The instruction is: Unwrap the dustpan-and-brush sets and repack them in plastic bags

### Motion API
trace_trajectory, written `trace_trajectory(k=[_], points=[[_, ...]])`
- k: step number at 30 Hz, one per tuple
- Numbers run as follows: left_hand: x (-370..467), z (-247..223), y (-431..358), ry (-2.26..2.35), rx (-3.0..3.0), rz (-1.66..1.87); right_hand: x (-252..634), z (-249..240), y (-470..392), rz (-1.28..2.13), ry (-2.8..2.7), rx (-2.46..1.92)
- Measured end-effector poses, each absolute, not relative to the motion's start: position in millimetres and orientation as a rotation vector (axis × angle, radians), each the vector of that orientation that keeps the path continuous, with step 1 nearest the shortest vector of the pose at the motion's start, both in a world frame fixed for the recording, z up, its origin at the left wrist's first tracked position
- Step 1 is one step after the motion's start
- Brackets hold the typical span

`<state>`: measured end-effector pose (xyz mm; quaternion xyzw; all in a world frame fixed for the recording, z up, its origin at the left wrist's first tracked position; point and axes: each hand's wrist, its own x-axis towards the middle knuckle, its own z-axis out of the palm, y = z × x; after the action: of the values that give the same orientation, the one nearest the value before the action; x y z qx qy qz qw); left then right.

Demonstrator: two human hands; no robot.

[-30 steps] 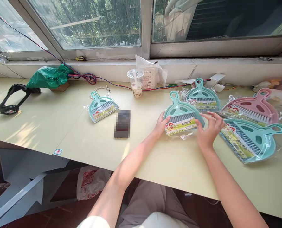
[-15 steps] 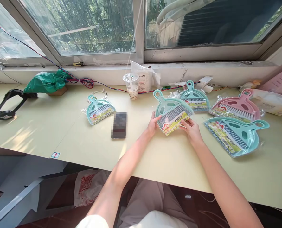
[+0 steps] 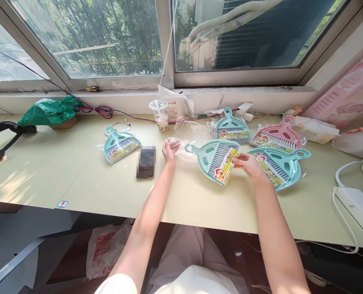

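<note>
My right hand (image 3: 249,166) grips a mint-green dustpan and brush set (image 3: 205,157) by its brush edge, thumb on the yellow label. The set is tilted, its looped handle pointing left, with grey bristles showing. My left hand (image 3: 169,150) is closed on a crinkled clear plastic bag (image 3: 192,130) left of the handle. The bag spreads up and right from my fingers, by the handle's tip. A green wrapped set (image 3: 287,167) lies just right of my right hand. Behind are another green set (image 3: 230,124) and a pink one (image 3: 281,130).
A green set (image 3: 120,143) and a phone (image 3: 146,163) lie on the left of the table. Along the back stand a drink cup (image 3: 160,116), a green bag (image 3: 47,112) and cables (image 3: 98,111). A power strip (image 3: 357,208) is at right, near a tissue pack (image 3: 316,130).
The dustpan set has turned so its handle points left, and its clear bag has come off. My left hand has moved left with the bag. The view has shifted right.
</note>
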<state>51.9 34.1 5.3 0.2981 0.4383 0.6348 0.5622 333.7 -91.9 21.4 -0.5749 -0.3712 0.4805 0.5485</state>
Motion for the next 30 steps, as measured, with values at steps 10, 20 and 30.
trace_trajectory(k=[10,20,30], points=[[50,15,25,1.478,1.247,1.714,354,0,-184,0.911,-0.512,-1.329],[113,27,-60,0.697,1.410,0.958,282,15,-189,0.946,-0.507,-1.212],[114,18,-71,0.736,1.490,1.259,309,8,-212,-0.047,-0.941,-2.083]])
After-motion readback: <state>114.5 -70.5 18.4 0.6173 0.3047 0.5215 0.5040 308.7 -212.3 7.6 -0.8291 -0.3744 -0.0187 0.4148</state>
